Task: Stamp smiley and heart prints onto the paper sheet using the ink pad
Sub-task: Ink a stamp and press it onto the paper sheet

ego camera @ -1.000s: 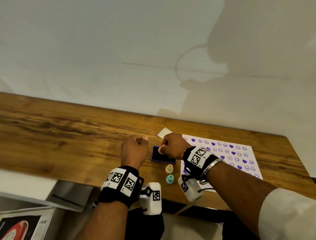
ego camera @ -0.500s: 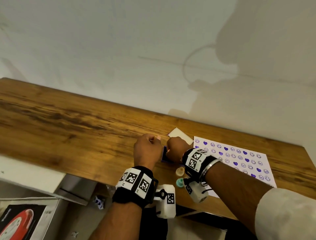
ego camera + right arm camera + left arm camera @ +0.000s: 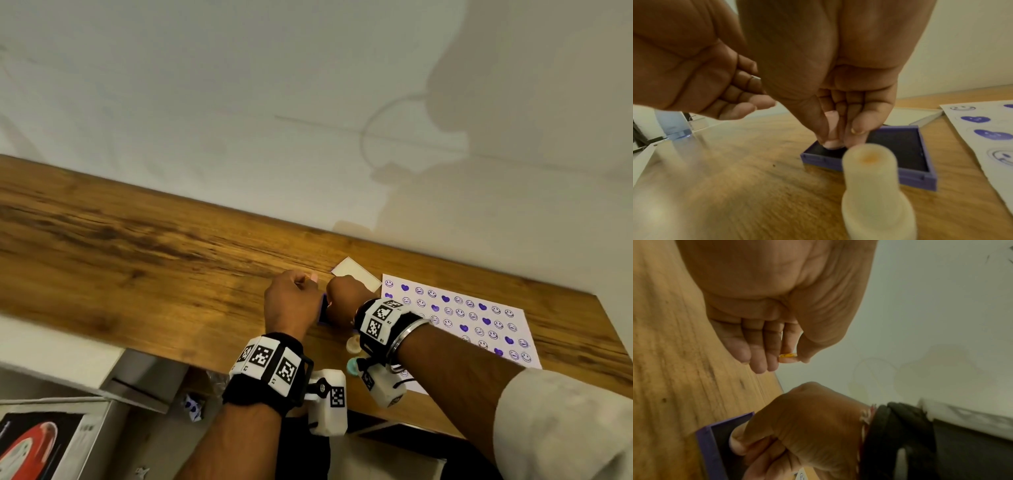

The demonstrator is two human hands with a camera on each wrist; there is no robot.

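My right hand (image 3: 835, 139) pinches a pale pink stamp (image 3: 831, 128) and holds it upright with its face down on the dark pad of the purple ink pad (image 3: 898, 146). In the head view the hands hide all but a sliver of the ink pad (image 3: 322, 308). Just left of the pad, my left hand (image 3: 791, 357) is curled and pinches a small pale piece with an orange edge (image 3: 787, 355) between thumb and forefinger. The paper sheet (image 3: 479, 329), with rows of purple smileys and hearts, lies to the right of the pad.
A cream stamp (image 3: 875, 186) stands on the wooden table (image 3: 137, 260) just in front of the ink pad, with a teal one (image 3: 352, 365) nearer the table's front edge. A white lid (image 3: 356, 274) lies behind the pad, near the wall.
My hands have drawn closer together over the ink pad, so they now hide most of it in the head view. The stamp has stayed over the pad.
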